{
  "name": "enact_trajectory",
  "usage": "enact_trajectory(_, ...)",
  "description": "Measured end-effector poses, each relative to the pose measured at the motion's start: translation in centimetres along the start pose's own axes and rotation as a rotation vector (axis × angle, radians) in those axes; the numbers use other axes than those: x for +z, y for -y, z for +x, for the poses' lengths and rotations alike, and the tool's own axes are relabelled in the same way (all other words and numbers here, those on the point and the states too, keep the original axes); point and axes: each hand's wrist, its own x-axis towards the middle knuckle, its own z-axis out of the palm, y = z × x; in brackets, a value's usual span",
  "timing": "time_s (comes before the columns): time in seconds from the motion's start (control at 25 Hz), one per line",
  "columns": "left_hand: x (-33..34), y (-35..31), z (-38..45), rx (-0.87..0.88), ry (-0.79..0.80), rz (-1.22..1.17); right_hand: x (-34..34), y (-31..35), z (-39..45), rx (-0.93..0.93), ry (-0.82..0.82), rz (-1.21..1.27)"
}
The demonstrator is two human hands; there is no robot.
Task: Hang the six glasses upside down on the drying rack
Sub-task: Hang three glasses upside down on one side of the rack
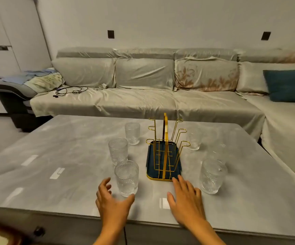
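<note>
Rack: the drying rack (164,154), gold wire on a dark blue tray, stood at the centre of the counter (63,156), every hook bare.
Rack hooks: six looped arms counted, three per side, one for each glass.
Glasses: six counted, all upright on the counter, none hung yet.
Left group: three, at 9 to 11 o'clock of the rack; the nearest glass (126,178) at about 8 o'clock, then the middle left glass (118,151) and the far left glass (132,133).
Right group: three, at 1 to 4 o'clock; the near right glass (212,175) was clear, the two behind it faint and blurred.
Why so placed: likely flanking the rack so each hand serves its own side.
Left hand (112,200): fingers spread and curved, empty, just beside the nearest glass at its 7 o'clock, seemingly ready to wrap it.
Right hand (186,200): flat, fingers spread, empty, at the rack's 6 o'clock, fingertips near the tray edge, perhaps to steady it.
</note>
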Motion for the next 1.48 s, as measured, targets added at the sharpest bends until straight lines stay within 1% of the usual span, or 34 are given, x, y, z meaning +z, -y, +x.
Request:
enact_trajectory(0.12,-0.1,-0.3,2.6,0.013,0.284,0.036,0.0,0.2,0.4,0.011,-0.074,-0.032)
enact_trajectory(0.2,0.1,-0.1,4.0,0.012,0.35,0.036,0.2,0.3,0.8,0.036,-0.092,-0.023)
enact_trajectory(0.32,-0.4,-0.2,4.4,0.055,0.37,0.017,0.7,-0.1,0.9,0.054,-0.08,-0.025)
enact_trajectory(0.36,-1.0,-0.9,4.8,0.092,0.346,0.02,0.8,-0.2,0.9,0.058,-0.072,-0.028)
enact_trajectory(0.4,-1.8,-2.1,5.7,0.145,0.311,0.04,0.9,-0.2,1.1,0.063,-0.062,-0.032)
enact_trajectory(0.48,-3.2,-5.5,7.5,0.316,0.251,0.096,1.2,-0.1,1.1,0.055,-0.065,-0.037)
enact_trajectory(0.56,-4.2,-9.7,9.0,0.468,0.231,0.052,1.3,-0.1,1.1,0.056,-0.06,-0.039)
enact_trajectory(0.6,-4.5,-11.7,9.5,0.506,0.229,0.016,1.4,-0.3,1.1,0.059,-0.058,-0.041)
enact_trajectory(0.72,-4.0,-16.3,10.9,0.529,0.28,0.001,1.1,0.0,0.9,0.068,-0.034,-0.038)
enact_trajectory(0.84,-2.2,-18.5,11.5,0.609,0.323,0.129,1.0,0.1,1.0,0.078,-0.023,-0.018)
enact_trajectory(0.92,-1.1,-19.1,11.7,0.67,0.335,0.207,0.9,0.1,1.1,0.083,-0.017,-0.019)
enact_trajectory(1.0,-0.3,-18.9,11.8,0.687,0.376,0.226,0.8,0.1,1.2,0.08,-0.018,-0.025)
enact_trajectory(1.08,0.5,-18.1,12.0,0.674,0.395,0.246,0.9,0.1,1.2,0.083,-0.029,-0.016)
enact_trajectory(1.36,2.8,-14.4,11.7,0.669,0.385,0.314,0.9,0.0,1.0,0.074,-0.049,-0.011)
enact_trajectory(1.48,3.5,-12.9,11.4,0.624,0.407,0.327,0.8,0.2,0.8,0.063,-0.06,-0.008)
